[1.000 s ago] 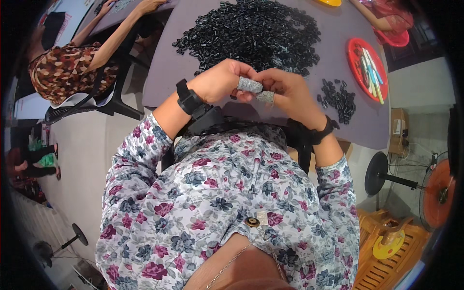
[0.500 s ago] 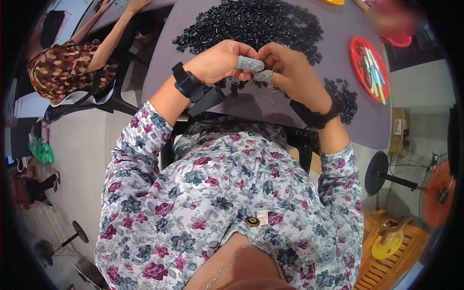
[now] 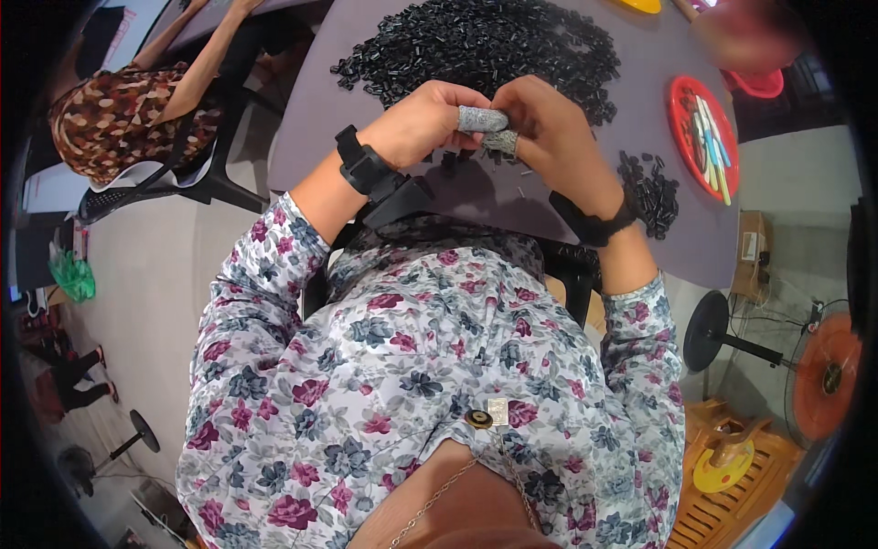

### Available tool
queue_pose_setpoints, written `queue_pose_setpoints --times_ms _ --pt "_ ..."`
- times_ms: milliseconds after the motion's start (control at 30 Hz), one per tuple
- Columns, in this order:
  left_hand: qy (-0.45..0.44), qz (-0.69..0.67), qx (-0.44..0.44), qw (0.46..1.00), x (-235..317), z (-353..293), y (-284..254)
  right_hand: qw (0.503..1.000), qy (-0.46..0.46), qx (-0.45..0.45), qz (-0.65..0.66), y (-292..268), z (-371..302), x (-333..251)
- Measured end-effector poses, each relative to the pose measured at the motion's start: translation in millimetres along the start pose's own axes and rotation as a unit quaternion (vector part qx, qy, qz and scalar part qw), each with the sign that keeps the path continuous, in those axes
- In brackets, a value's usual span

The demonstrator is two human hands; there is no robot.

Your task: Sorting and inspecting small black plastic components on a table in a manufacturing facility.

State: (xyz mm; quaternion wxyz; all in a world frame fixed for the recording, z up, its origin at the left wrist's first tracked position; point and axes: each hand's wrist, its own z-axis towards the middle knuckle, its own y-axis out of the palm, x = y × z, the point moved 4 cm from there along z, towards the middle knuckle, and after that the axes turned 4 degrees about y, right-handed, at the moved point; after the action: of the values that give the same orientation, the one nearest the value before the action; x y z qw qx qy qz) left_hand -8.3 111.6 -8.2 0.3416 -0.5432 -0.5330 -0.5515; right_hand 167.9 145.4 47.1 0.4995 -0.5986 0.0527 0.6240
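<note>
Over the near part of the table, my left hand (image 3: 422, 121) and my right hand (image 3: 555, 137) meet with fingertips together. Both thumbs wear grey wrapped covers (image 3: 483, 120). The fingers of each hand are closed in a pinch, and whatever lies between them is too small or hidden to make out. Just beyond my hands spreads a large heap of small black tube-like pieces (image 3: 485, 46). A smaller pile of the same black pieces (image 3: 647, 194) lies right of my right wrist. Some loose pieces (image 3: 448, 161) are partly visible beneath my hands.
A red tray (image 3: 679, 137) with several light-handled tools sits on the grey table (image 3: 306, 137) at the right. A yellow object (image 3: 640, 5) shows at the far edge. One person (image 3: 128, 123) sits at the left, another at far right. Standing fans (image 3: 828, 375) are on the right.
My hands stay together and shift very slightly, with the thumbs a little closer. The whole view has moved a little. The heaps look the same.
</note>
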Motion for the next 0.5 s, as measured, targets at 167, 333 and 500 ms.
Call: queue_pose_setpoints --times_ms 167,333,500 --pt "-0.008 0.035 -0.015 0.999 -0.4 1.2 -7.0 0.995 -0.028 -0.001 -0.098 2.6 0.1 -4.2" --pt "0.008 0.085 0.029 0.996 5.5 -9.1 0.1 0.996 -0.010 0.008 -0.085 8.9 -4.1 -1.7" --pt "0.034 0.168 -0.018 0.985 18.4 -5.7 -0.4 0.959 -0.081 0.004 -0.270 8.2 -3.6 -2.1"
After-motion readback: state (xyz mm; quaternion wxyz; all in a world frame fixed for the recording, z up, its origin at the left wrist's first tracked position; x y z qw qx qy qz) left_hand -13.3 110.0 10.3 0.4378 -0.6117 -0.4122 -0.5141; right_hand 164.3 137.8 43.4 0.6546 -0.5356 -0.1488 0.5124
